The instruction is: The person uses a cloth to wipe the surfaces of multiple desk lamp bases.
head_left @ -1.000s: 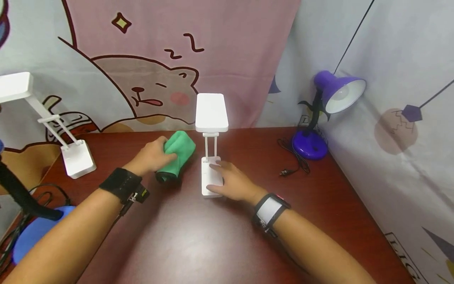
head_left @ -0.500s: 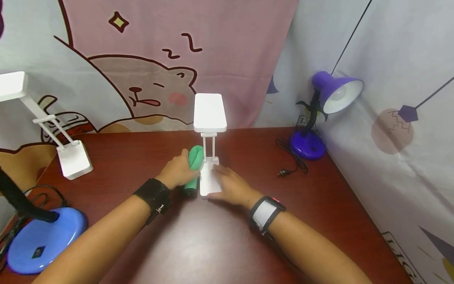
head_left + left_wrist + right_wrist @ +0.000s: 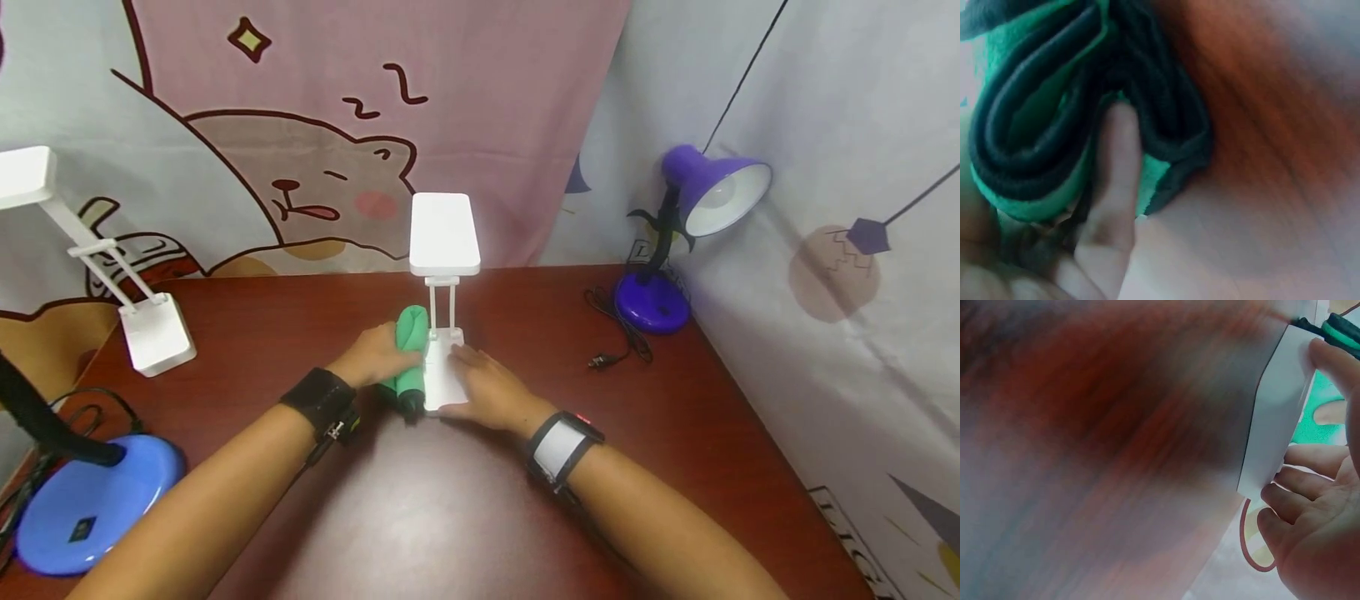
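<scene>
My left hand holds a folded green cloth with a dark hem, pressed along the left side of a white desk lamp. The left wrist view shows the cloth's dark rolled edges, with one finger reaching between two folds. At the lamp's right side my right hand grips its flat base. Seen from the right wrist, the thumb is on one end of the white base and the other fingers lie along its side. The lamp stands upright, its panel head above both hands.
A second white lamp stands at the back left. Nearer on the left is a lamp with a blue round base and black stem. A purple lamp with its cable stands at the back right. Printed curtains border the brown table.
My left hand has carried the green cloth rightward, from apart from the lamp to against its base. The cloth now shows a second fold beside the hand. My right hand stays on the base.
</scene>
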